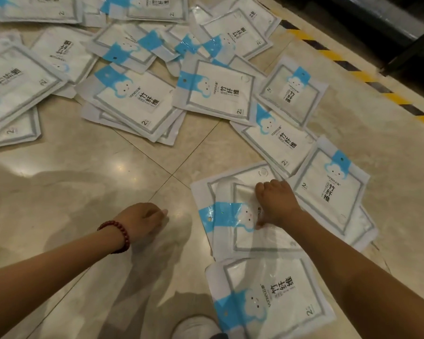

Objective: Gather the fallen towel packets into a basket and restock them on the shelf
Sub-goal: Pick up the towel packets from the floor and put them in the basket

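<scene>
Towel packet [242,238] under the gripping right hand [275,204]; left hand [142,218] loose, empty, near it.

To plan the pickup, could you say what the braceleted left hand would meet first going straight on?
The left hand would cross bare beige floor tile, then probably meet the blue-and-white plastic towel packet gripped by the right hand; height unclear.

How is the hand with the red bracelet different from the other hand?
The left hand wears a red bead bracelet; the right hand has a bare wrist. The left hand is over bare floor and holds nothing; the right hand grips a towel packet. Both reach down from bare arms.
</scene>
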Demonstrator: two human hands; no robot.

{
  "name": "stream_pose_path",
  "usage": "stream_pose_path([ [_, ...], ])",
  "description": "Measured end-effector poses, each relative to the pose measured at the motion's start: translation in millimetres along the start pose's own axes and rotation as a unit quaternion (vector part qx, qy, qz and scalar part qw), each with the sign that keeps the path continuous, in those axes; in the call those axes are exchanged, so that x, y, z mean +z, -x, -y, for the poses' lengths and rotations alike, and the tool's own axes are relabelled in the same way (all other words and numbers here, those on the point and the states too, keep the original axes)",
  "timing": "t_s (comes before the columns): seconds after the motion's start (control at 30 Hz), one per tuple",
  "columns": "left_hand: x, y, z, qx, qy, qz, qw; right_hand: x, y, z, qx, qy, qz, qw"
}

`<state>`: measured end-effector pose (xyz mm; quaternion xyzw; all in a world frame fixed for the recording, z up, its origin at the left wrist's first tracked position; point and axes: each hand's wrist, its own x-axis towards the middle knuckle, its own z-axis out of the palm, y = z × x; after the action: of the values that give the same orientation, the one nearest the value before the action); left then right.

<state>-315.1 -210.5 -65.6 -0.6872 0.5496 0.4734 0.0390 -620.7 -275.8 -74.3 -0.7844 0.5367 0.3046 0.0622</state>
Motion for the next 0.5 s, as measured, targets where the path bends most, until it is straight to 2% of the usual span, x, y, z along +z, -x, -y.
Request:
stream_pose_path([
  [0.07, 4.3, 1.5, -1.5, -0.012, 0.092, -0.008, 0.996, -4.3, 2.0, 1.2, 0.039, -0.133, -0.015, 0.990],
  [0.13, 6.1, 4.0, -2.9, -0.020, 0.182, -0.009, 0.983, -9.0, 4.7, 5.8, 0.084, -0.315, -0.050, 0.944],
  [0.17, 5.5, 4.8, -2.5, -0.019, 0.209, -0.005, 0.978, -11.8, 6.5, 10.3, 0.100, -0.410, -0.079, 0.903],
  [0.23, 3.3, 6.5, -0.8, -0.011, 0.243, 0.003, 0.970, -19.9, 10.7, 23.5, 0.113, -0.593, -0.115, 0.789],
  [0.3, 2.6, 7.9, 1.0, -0.011, 0.291, 0.019, 0.957, -28.1, 14.7, 43.7, 0.105, -0.728, -0.091, 0.672],
  [0.33, 3.1, 7.8, 2.0, -0.016, 0.326, 0.027, 0.945, -31.0, 16.5, 56.3, 0.105, -0.764, -0.074, 0.633],
  [0.43, 0.8, 7.8, 3.7, -0.032, 0.466, 0.024, 0.884, -34.6, 17.6, 95.1, 0.155, -0.809, -0.045, 0.565],
  [0.47, -1.2, 7.5, 5.1, -0.032, 0.494, 0.022, 0.869, -35.6, 16.6, 105.7, 0.172, -0.812, -0.035, 0.557],
  [0.5, -3.6, 7.5, 7.1, -0.029, 0.500, 0.020, 0.866, -36.2, 15.2, 113.3, 0.174, -0.801, -0.026, 0.572],
])
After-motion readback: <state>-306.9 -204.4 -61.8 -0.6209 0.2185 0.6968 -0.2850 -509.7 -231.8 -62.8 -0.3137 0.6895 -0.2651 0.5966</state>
